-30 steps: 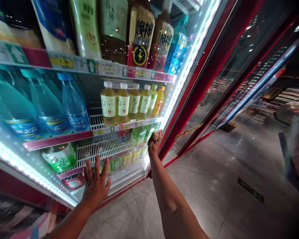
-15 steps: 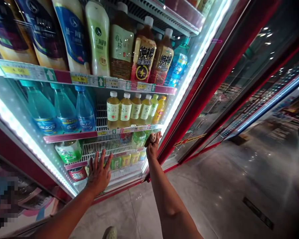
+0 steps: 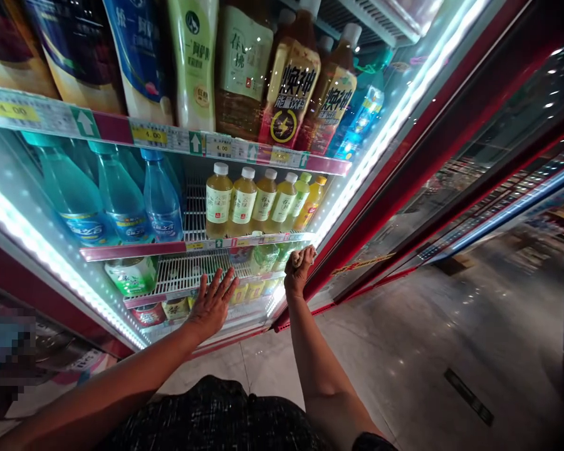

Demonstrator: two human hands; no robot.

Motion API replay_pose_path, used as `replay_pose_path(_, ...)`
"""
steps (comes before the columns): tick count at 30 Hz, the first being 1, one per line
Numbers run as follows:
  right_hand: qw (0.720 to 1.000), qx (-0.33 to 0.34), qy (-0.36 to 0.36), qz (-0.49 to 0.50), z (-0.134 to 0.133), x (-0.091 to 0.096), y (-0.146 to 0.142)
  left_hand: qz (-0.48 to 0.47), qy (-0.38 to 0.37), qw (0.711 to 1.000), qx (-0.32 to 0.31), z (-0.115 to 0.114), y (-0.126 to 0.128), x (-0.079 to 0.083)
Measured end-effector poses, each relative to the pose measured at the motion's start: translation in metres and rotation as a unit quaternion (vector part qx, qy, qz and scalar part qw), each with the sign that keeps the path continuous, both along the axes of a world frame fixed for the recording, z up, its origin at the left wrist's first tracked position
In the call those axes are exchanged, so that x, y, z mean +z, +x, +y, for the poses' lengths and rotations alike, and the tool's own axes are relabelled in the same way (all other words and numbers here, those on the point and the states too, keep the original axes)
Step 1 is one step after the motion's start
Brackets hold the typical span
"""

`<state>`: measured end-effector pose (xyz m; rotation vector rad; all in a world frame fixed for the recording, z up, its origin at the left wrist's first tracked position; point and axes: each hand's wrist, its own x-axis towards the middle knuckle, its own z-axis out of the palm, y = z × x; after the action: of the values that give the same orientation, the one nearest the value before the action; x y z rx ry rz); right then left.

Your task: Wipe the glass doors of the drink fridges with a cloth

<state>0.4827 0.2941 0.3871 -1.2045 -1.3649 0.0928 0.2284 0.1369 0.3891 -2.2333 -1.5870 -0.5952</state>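
Note:
My right hand (image 3: 297,282) is closed around a crumpled beige-brown cloth (image 3: 304,256), near the right edge of the lit drinks fridge (image 3: 341,216). Fingers spread and palm facing the fridge, my left hand (image 3: 214,305) is in front of the lower shelves and holds nothing. Whether its palm touches the glass cannot be made out. Specks of reflected light over the bottles show glass in front of them. Small yellowish tea bottles (image 3: 241,203) stand on the shelf above both hands. A green-labelled bottle (image 3: 131,275) is on the rack to the left.
Large blue bottles (image 3: 122,200) fill the left of the middle shelf. Bigger drink bottles (image 3: 289,88) line the shelf above, behind a price strip (image 3: 220,148). A red door frame (image 3: 380,200) runs along the right. Grey tiled floor (image 3: 380,351) lies below.
The view has shifted closer to the fridge, and my dark top now shows below. My left hand has moved right, towards my right hand. My right hand still grips the cloth, slightly higher.

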Motion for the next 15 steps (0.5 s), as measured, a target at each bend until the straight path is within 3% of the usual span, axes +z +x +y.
replay_pose_path(8, 0.998, 0.032, 0.024, -0.037, 0.019, 0.005, -0.002, 0.002, -0.031, 0.999, 0.030, 0.002, 0.004, -0.007)
replay_pose_path(15, 0.996, 0.039, 0.025, -0.079, 0.025, 0.009, 0.023, -0.037, -0.037, 0.995, 0.084, -0.002, 0.021, 0.004)
